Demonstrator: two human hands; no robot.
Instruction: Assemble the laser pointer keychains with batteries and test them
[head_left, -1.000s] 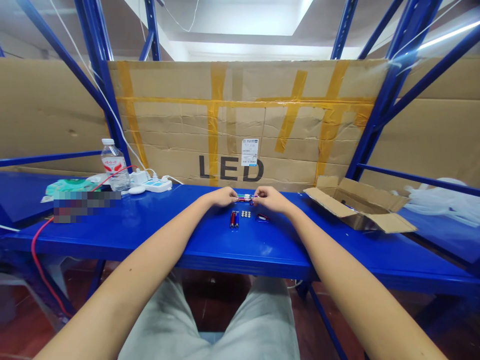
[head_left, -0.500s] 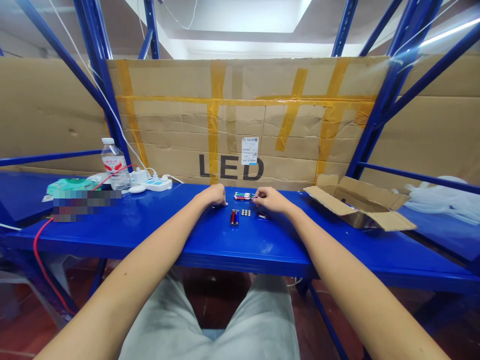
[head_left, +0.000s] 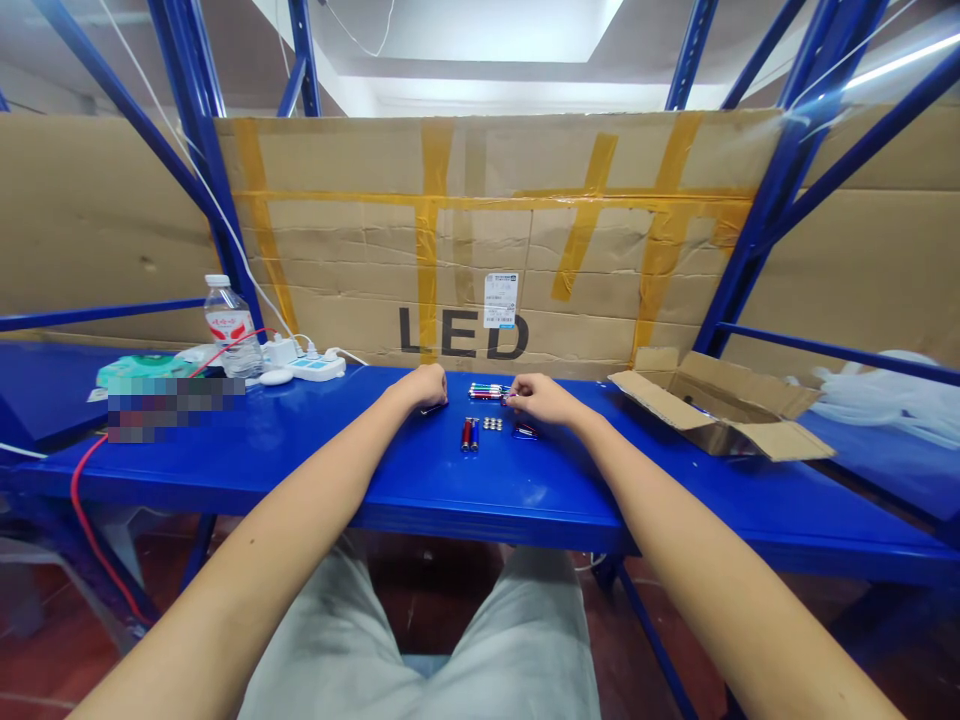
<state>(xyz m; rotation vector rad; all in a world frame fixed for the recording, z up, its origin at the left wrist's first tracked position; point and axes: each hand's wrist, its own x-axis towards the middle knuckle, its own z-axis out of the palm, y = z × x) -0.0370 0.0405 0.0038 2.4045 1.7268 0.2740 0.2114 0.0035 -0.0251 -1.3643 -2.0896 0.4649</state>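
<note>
My left hand [head_left: 424,388] rests on the blue table with its fingers curled closed. A small shiny piece shows under its edge, too small to name. My right hand [head_left: 541,399] is closed in a pinch at the right end of a row of coloured metal tubes [head_left: 486,391]. What its fingertips hold is mostly hidden. Nearer to me, a red tube [head_left: 466,434] and a blue tube [head_left: 475,434] lie side by side, like small penlight bodies. Several silver button cells [head_left: 493,424] sit to their right. Beyond those are small red and blue parts [head_left: 525,431].
An open cardboard box [head_left: 705,405] stands on the right of the table [head_left: 300,470]. On the left are a water bottle [head_left: 231,330], a white power strip [head_left: 319,367] and a green packet [head_left: 139,371]. A large cardboard sheet [head_left: 360,260] closes off the back.
My left hand has shifted slightly left, and more of the shiny piece beneath it shows. My right hand stays at the end of the tubes.
</note>
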